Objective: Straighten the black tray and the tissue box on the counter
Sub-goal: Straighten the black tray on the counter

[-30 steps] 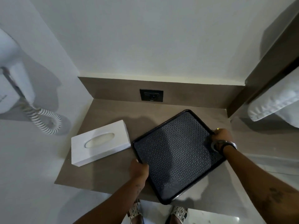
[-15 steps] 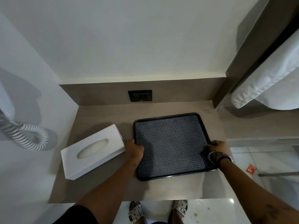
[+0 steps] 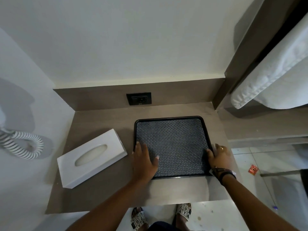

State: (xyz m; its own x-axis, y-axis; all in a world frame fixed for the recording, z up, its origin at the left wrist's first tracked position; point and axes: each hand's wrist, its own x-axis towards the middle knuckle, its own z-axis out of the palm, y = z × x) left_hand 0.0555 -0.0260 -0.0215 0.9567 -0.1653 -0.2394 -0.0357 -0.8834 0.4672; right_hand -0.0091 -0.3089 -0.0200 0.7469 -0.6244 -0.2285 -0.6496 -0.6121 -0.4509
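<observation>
The black tray point(image 3: 168, 118) with a patterned mat lies on the brown counter point(image 3: 100, 120), its sides square to the back wall. My left hand point(image 3: 145, 161) lies over the tray's left rim, thumb on the mat and fingers along the edge. Over the right rim my right hand point(image 3: 220, 157) grips the tray, thumb inside it; it wears a ring and wrist bands. The white tissue box point(image 3: 110, 142) sits left of the tray, turned at an angle, its near corner close to the counter's left front. Neither hand touches the box.
A black wall socket point(image 3: 138, 98) sits in the backsplash behind the tray. A coiled white cord point(image 3: 25, 144) hangs on the left wall. White towels point(image 3: 275, 77) hang at the upper right. The counter's front edge is just above my sandalled feet point(image 3: 138, 219).
The tray has turned from a diagonal position to square with the wall. My left hand has slid further onto the tray's left side. The tissue box has stayed put.
</observation>
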